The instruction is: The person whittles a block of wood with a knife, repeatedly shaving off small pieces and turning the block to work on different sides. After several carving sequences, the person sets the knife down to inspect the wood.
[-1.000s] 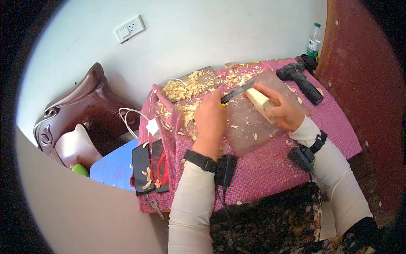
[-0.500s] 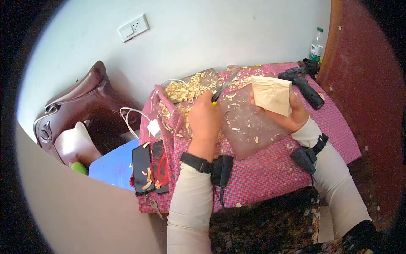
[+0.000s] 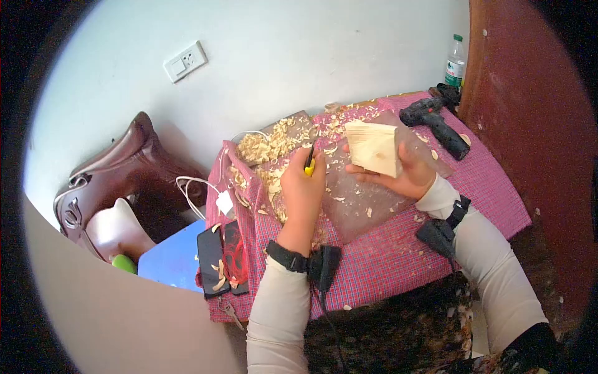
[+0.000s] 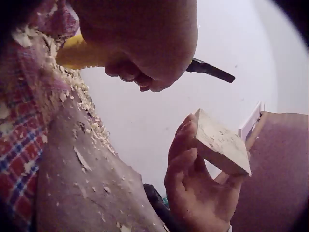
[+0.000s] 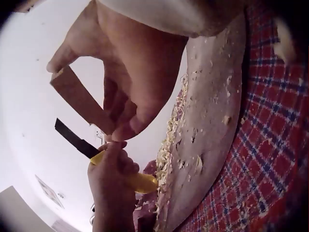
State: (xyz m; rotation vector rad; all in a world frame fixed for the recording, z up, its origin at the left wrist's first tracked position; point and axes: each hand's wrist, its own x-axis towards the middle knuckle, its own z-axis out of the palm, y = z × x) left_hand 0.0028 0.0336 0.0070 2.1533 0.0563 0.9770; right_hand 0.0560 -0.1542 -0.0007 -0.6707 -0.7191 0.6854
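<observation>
My left hand (image 3: pixel 302 190) grips a knife by its yellow handle (image 5: pixel 142 182), the dark, slant-ended blade (image 5: pixel 76 139) pointing away from me. On the other side, my right hand (image 3: pixel 412 177) holds a pale wooden block (image 3: pixel 374 149) between thumb and fingers, at its edges. One broad face of the block is turned up toward my head and shows carved grooves along its far edge. Knife and block are apart, both raised over a brown board (image 3: pixel 352 209) strewn with shavings. In the left wrist view the handle (image 4: pixel 79 52) is partly hidden by my fist.
A heap of wood shavings (image 3: pixel 258 149) lies at the back left of the checked cloth (image 3: pixel 386 265). A black power drill (image 3: pixel 442 128) lies at right, with a bottle (image 3: pixel 455 67) behind it. Phones (image 3: pixel 212 265), red cord (image 3: pixel 235 252) and a key (image 3: pixel 232 311) are at the left edge.
The blade was against the block a second ago; now they are apart. My right hand has turned the block broad face up, and the knife has drawn back left.
</observation>
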